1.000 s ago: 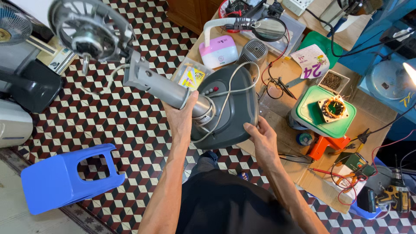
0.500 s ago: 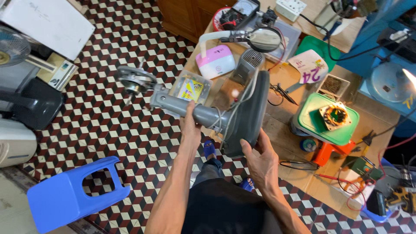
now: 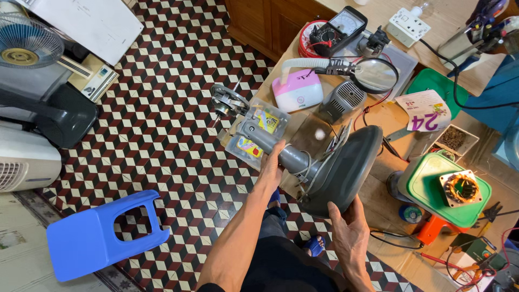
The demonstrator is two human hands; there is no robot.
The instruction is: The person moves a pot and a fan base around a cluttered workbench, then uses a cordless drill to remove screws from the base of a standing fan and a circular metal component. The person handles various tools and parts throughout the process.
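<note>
fan base [image 3: 346, 173] tipped upright, both hands gripping

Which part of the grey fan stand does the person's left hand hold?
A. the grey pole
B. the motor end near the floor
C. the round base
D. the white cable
A. The left hand wraps around the grey pole of the fan stand, while the right hand supports the lower edge of the round base.

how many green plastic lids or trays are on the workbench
2. One green tray sits at the right of the bench under a copper coil; another green lid lies farther back beside the magnifying glass. More may be hidden under the clutter.
</note>
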